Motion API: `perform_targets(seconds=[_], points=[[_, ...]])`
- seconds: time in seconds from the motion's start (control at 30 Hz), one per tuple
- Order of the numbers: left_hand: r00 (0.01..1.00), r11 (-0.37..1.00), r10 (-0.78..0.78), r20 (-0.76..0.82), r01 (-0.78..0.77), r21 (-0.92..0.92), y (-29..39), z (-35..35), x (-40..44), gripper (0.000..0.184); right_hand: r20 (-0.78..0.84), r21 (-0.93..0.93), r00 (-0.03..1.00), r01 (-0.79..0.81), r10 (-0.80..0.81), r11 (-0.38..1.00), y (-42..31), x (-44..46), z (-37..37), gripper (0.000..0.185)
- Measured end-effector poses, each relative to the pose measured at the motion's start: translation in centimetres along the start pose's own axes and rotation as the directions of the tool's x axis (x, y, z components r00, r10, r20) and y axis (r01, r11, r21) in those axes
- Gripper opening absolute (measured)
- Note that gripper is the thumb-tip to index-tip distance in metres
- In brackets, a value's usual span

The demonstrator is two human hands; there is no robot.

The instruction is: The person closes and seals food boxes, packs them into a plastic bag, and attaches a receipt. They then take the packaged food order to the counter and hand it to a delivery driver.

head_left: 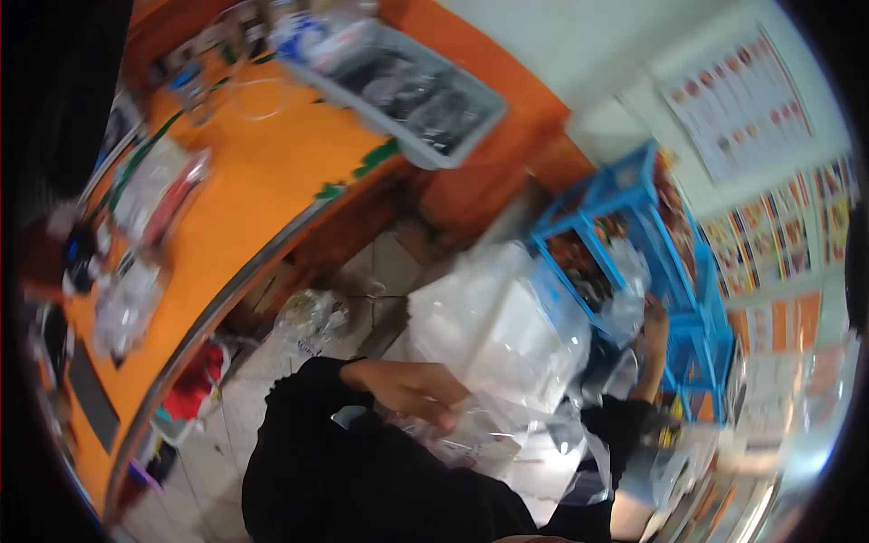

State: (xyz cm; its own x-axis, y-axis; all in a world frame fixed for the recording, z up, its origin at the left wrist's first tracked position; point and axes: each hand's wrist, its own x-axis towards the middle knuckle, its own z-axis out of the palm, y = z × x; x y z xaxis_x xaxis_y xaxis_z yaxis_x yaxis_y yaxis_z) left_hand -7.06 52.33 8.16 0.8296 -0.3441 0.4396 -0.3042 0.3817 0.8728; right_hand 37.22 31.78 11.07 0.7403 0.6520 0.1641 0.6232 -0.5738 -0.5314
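My left hand, at the end of a black sleeve, has its fingers curled on a clear plastic bag that hangs in front of my body. Farther right, my right hand reaches up to a blue shelf rack. A cloudy plastic bag touches or nearly touches it; the right fingers are blurred. Between the two hands lies a large stack of white, plastic-wrapped material.
An orange counter curves along the left, with plastic packages and a grey bin on it. Below its edge, a clear bag and a red item are near the tiled floor. Posters hang at the right.
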Motion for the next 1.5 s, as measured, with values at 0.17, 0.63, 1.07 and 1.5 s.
perform_targets(seconds=[0.17, 0.63, 1.07, 1.5], points=[[0.946, 0.958, 0.286, -0.155, -0.277, 0.076, -1.4, 1.5, 1.0, 0.031, 0.144, -0.226, 0.964, 0.251, -0.223, 0.941, 2.5, 4.3, 2.1, 0.024], [0.901, 0.936, 0.348, -0.26, -0.348, 0.047, -1.8, 3.7, -0.8, 0.032, -0.179, -0.463, 0.924, 0.223, -0.337, 0.858, 1.4, 4.7, 3.9, 0.027], [0.905, 0.963, 0.265, -0.333, -0.264, 0.049, -0.6, 4.7, -1.8, 0.033, -0.265, -0.31, 0.914, 0.221, -0.307, 0.925, 0.5, 4.6, 3.9, 0.032], [0.912, 0.994, -0.076, -0.403, 0.037, -0.103, 1.8, 6.0, -3.2, 0.032, -0.394, -0.099, 0.903, 0.144, -0.171, 0.985, -3.2, -1.1, -0.7, 0.028]])
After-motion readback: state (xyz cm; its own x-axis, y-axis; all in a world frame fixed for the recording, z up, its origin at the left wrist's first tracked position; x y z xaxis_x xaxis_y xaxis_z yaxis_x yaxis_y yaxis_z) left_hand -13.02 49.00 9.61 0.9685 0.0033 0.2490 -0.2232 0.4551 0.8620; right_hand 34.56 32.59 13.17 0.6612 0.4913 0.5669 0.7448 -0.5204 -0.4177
